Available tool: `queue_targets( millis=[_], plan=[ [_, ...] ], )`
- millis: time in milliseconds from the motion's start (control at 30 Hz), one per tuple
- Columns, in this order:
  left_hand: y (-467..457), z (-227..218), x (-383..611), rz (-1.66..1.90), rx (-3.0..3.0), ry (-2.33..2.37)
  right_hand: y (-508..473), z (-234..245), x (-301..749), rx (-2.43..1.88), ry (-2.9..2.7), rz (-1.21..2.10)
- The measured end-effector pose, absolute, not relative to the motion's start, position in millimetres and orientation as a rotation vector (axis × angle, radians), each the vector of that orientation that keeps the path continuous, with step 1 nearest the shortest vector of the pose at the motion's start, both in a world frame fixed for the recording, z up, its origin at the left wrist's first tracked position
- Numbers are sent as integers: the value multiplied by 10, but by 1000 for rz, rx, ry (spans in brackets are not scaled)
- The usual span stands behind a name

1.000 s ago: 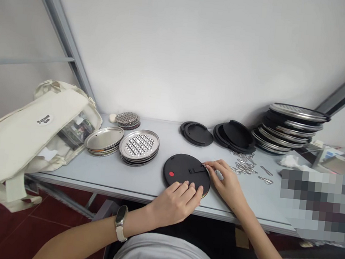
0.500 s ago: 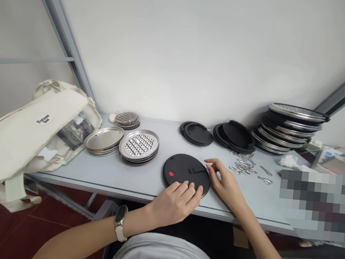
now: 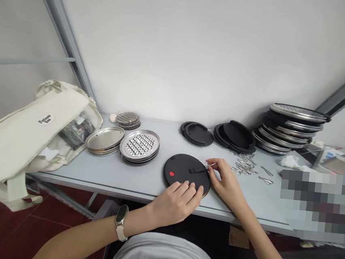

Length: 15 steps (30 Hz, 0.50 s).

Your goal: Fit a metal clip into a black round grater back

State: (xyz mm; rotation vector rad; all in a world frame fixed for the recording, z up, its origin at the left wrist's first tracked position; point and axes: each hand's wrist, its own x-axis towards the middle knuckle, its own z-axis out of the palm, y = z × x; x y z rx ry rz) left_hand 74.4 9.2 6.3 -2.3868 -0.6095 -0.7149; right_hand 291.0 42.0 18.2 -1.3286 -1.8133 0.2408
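A black round disc (image 3: 184, 165) with a red dot and a small slotted tab lies flat on the table near its front edge. My left hand (image 3: 178, 199) presses down on the disc's near side, its fingers bent over the rim. At the disc's right edge, my right hand (image 3: 224, 181) pinches a small shiny metal clip (image 3: 207, 165) between thumb and forefinger, right beside the slot. Most of that clip is hidden by the fingers. Loose metal clips (image 3: 244, 165) of a similar kind lie scattered just beyond my right hand.
Steel grater discs (image 3: 140, 144) and plain metal discs (image 3: 104, 138) are stacked on the left, beside a cream bag (image 3: 32, 132). Black round covers (image 3: 198, 134) lie at the back. A tall leaning stack of discs (image 3: 295, 125) stands at the right rear.
My right thumb and forefinger have drawn closer together at the disc's edge, on the small metal clip. My left hand and the disc stay in place.
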Motion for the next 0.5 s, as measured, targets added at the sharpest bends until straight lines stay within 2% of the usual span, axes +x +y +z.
queue_targets(
  millis=[500],
  plan=[
    [93,50,752,-756,-2388,-611,398,235,2909,-1350,-1869,310]
  ],
)
